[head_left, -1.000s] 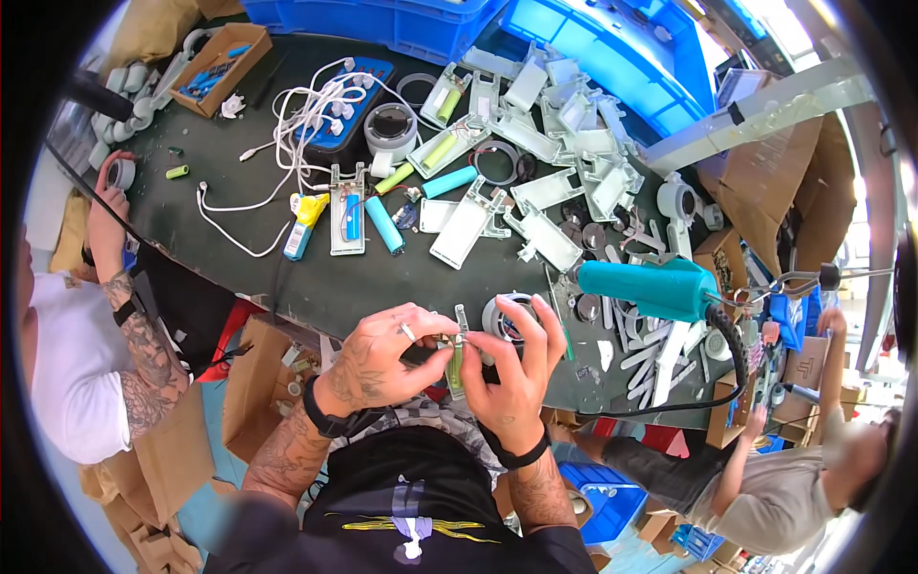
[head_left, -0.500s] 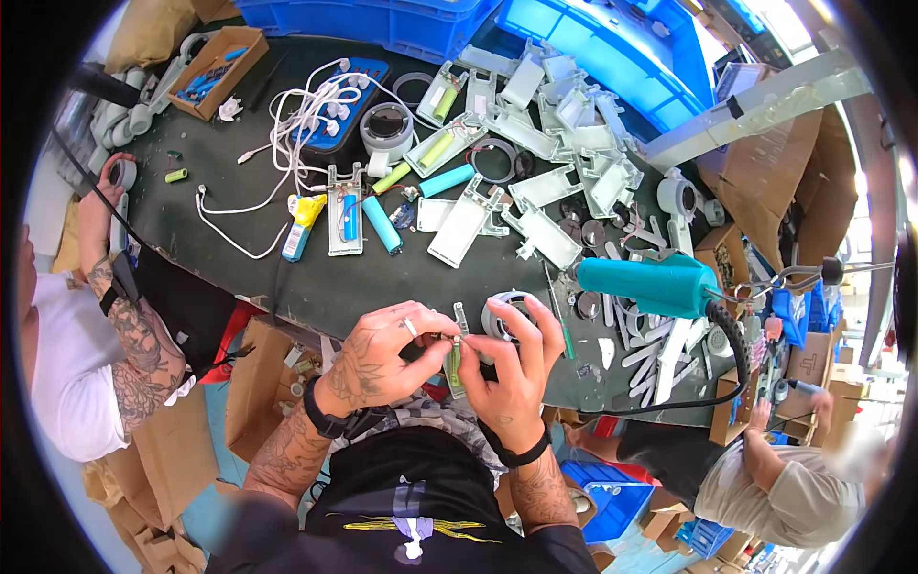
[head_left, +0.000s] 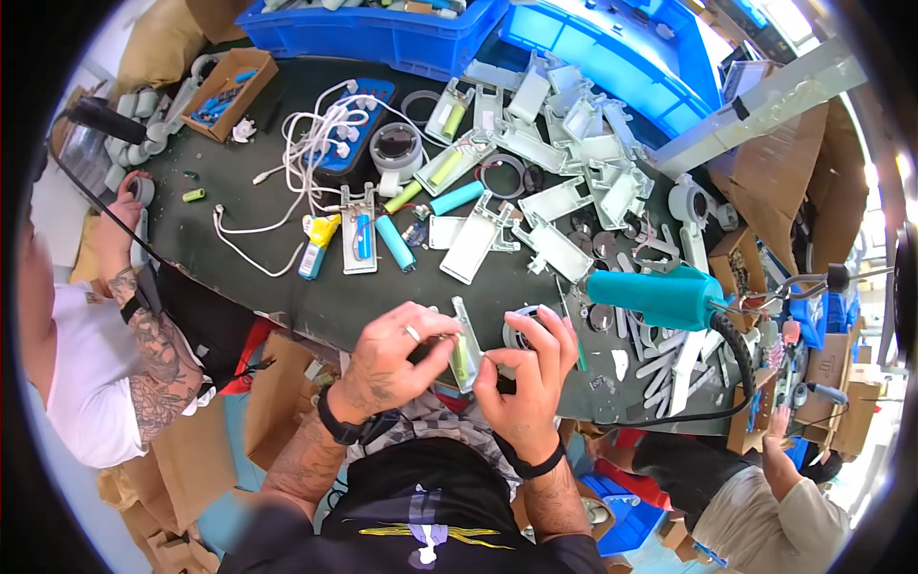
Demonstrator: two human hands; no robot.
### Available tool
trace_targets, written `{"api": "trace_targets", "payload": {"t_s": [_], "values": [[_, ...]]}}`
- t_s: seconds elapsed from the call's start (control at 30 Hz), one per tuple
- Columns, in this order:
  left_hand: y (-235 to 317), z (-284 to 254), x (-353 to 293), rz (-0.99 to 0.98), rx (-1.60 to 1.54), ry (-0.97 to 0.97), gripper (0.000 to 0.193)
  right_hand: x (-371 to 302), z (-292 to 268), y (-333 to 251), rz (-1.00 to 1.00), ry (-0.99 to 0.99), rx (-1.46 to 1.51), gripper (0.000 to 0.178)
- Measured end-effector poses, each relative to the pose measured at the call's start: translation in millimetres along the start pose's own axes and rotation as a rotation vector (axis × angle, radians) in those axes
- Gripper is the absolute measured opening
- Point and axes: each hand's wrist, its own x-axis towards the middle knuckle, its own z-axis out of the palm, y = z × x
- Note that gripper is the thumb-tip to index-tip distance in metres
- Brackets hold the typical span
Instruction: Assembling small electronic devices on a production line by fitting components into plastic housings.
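You seem to be doing fingertip work on the pale casing (head_left: 471, 337) and its green battery cell (head_left: 461, 358), lying between your left hand (head_left: 390, 359) and right hand (head_left: 526, 390) near the bench (head_left: 402, 289) edge. Both are curling; whether either is pinching, I can't tell. The next move is probably calling for steadying the casing.

Illumination is bright; the strongest light enters at the right and upper right, where the rim is overexposed. Glare marks the blue bin (head_left: 598, 67). Highlights on the white shell (head_left: 470, 244) lose detail. Fine detail at the left hand's (head_left: 394, 356) fingertips is soft. Fisheye distortion bows the table (head_left: 382, 292) edge; black vignetting surrounds the view.
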Motion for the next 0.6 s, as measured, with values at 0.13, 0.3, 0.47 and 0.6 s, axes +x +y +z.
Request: {"api": "trace_targets", "payload": {"t_s": [0.13,0.3,0.47,0.6], "values": [[13.1,-6.0,6.3,0.020,-0.011,-0.038,0.038,-3.7,0.9,4.4,0.000,0.041,-0.004,0.021],[23.0,-32.3,21.2,0.007,0.273,0.085,0.037,-2.8,-0.2,2.1,0.004,0.052,0.005,0.021],[-11.2,-49.4,77.0,0.033,0.581,0.155,0.022,-3.2,-0.5,-0.1,0.005,0.066,0.028,0.023],[-28.5,-43.2,93.5,0.117,0.683,-0.018,0.023,-4.5,-0.9,-1.2,0.007,0.069,0.021,0.024]]}}
